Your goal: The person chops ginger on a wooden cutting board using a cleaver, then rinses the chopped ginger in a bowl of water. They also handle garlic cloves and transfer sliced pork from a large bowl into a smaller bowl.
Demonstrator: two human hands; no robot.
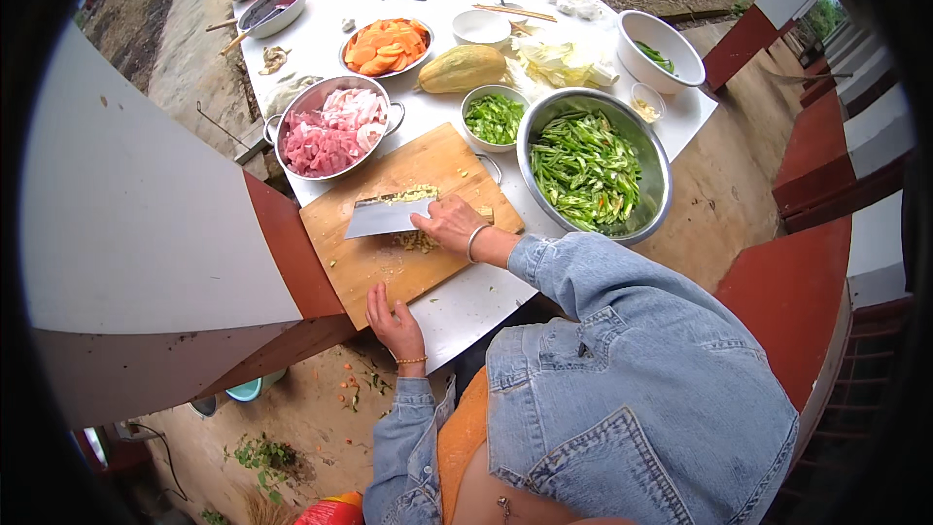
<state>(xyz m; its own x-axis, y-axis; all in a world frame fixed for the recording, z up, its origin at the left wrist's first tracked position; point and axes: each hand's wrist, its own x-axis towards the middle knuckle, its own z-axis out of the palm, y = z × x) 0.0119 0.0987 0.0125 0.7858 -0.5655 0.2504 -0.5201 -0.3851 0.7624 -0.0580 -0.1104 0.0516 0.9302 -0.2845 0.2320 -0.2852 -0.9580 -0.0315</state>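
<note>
My right hand (453, 227) grips a cleaver (386, 217) by its handle, with the broad blade lying across the wooden cutting board (408, 277). Finely chopped pale yellow bits, perhaps ginger or garlic, form a pile (414, 194) along the blade's far side. More bits (418, 240) show at its near side. Resting on the board's near edge is my left hand (393, 324), fingers apart and holding nothing. Beyond the board stands a two-handled metal pan of sliced raw meat (332, 135). A small bowl of chopped green peppers (494, 119) sits past the far right corner.
A large steel basin of sliced green peppers (587, 171) stands right of the board. Farther back are a bowl of sliced carrots (386, 47), a yellow-green squash (463, 68), cabbage leaves (561, 58) and a white basin (660, 51). A red-and-white pillar (182, 197) adjoins the table's left side.
</note>
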